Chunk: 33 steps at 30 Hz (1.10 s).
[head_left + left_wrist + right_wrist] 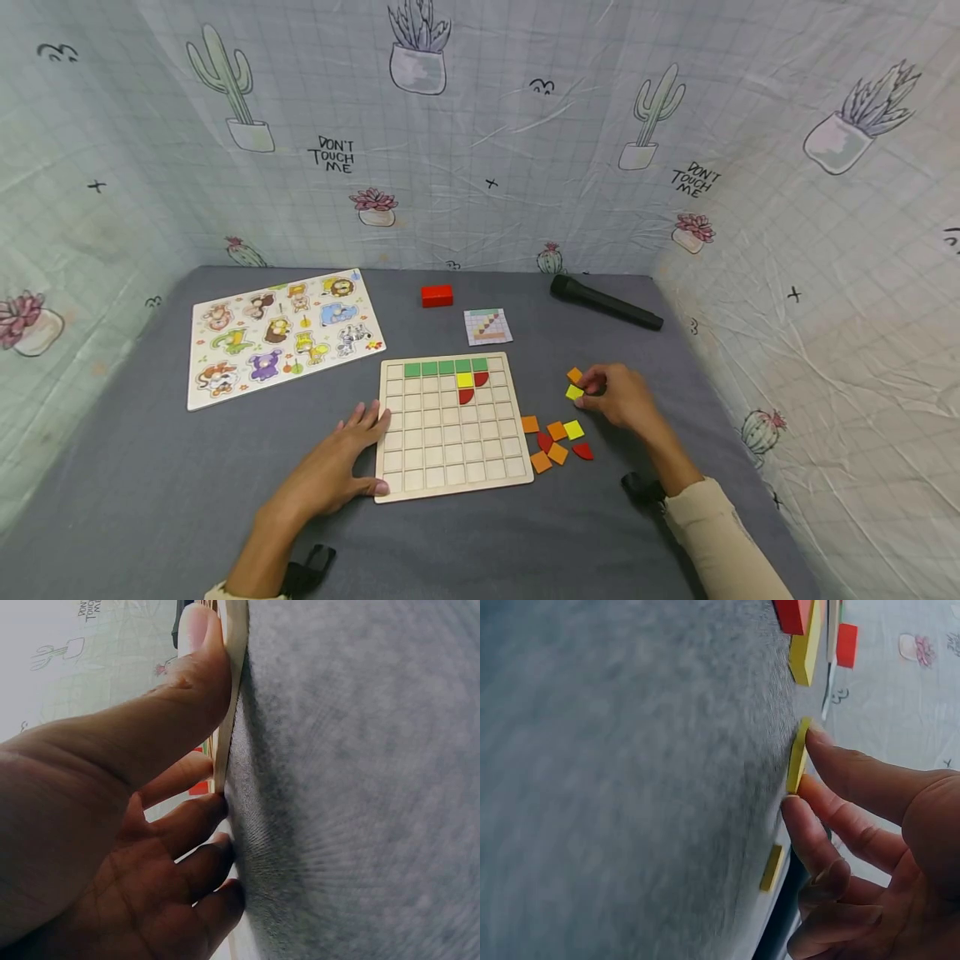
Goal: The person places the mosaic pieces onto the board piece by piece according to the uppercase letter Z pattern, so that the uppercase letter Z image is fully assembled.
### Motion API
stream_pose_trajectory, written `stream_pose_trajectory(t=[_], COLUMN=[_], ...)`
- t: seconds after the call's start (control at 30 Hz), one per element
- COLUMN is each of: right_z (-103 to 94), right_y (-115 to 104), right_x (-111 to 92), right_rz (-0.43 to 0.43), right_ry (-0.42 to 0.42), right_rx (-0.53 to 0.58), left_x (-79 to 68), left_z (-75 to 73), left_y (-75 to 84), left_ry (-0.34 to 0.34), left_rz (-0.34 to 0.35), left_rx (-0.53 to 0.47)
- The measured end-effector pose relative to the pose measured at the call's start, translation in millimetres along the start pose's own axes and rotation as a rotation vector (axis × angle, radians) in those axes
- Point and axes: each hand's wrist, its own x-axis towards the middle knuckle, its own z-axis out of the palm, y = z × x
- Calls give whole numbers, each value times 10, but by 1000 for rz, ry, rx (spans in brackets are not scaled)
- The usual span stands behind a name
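A wooden grid board (420, 481) lies in the middle of the table. It bears a row of green squares (446, 367), one yellow square (465, 380) and two red quarter-circle tiles (482, 379). My left hand (333, 467) rests at the board's left edge, thumb on the near corner and fingers spread along the side. To the right of the board, my right hand (618, 396) pinches a yellow square tile (798, 756) between thumb and fingertips, low over the cloth. Just beyond it lies an orange square tile (574, 375).
Loose orange, yellow and red tiles (557, 431) lie beside the board's right edge. Behind the board are a pattern card (487, 327) and a red block (437, 296). An animal puzzle board (285, 337) lies at the back left, a black microphone (607, 302) at the back right.
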Motion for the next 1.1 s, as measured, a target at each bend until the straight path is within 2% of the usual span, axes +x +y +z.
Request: stream_pose_trajectory(t=[0.13, 0.23, 0.47, 0.63, 0.9, 1.1], right_z=[38, 58, 120, 188, 389, 582], right_y=[-62, -121, -294, -540, -986, -1264], right_x=[44, 63, 124, 168, 254, 344], right_rz=[6, -8, -103, -160, -192, -210], right_ry=[-18, -28, -31, -63, -147, -165], right_rx=[-59, -60, -28, 39, 161, 166], left_x=[-3, -3, -10, -13, -14, -16], left_z=[1, 6, 5, 6, 14, 11], left_y=[-8, -8, 3, -3, -10, -6], left_ry=[-2, 3, 12, 12, 4, 9], left_rz=[-2, 3, 7, 8, 4, 3], left_rx=[6, 10, 7, 7, 1, -4])
